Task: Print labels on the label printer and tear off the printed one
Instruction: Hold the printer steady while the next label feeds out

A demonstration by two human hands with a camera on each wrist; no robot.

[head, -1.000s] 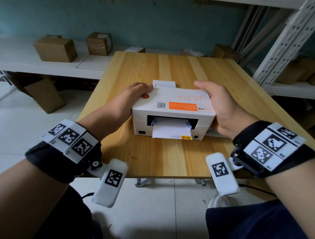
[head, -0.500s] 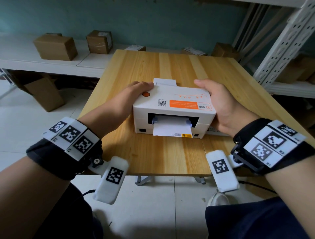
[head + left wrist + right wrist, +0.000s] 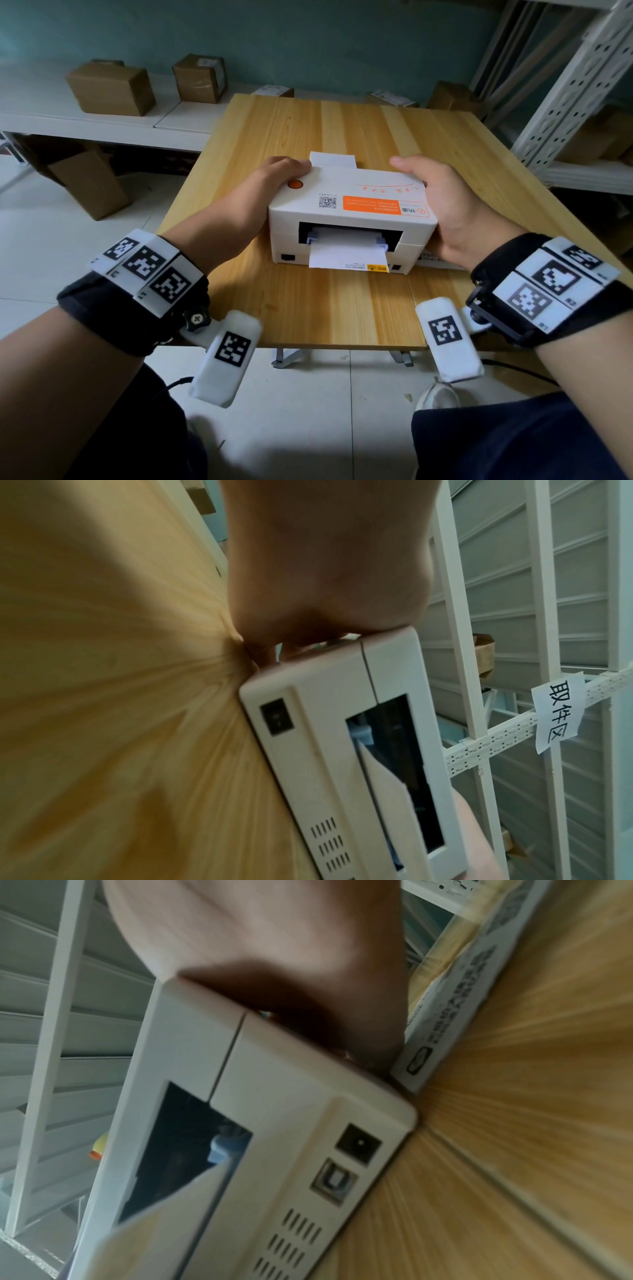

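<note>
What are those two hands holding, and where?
Both hold the label printer: left hand grips its left side, right hand its right side.

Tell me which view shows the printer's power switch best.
The left wrist view: the black power switch fills a clear patch of the label printer's side facing the person, close up. In the head view it is only a tiny dark rectangle at the lower left corner. The right wrist view shows the opposite end with its sockets, not the switch.

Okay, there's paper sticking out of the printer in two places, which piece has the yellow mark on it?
The label hanging from the printer's front slot; its right corner is yellow. The paper behind the top is plain.
</note>
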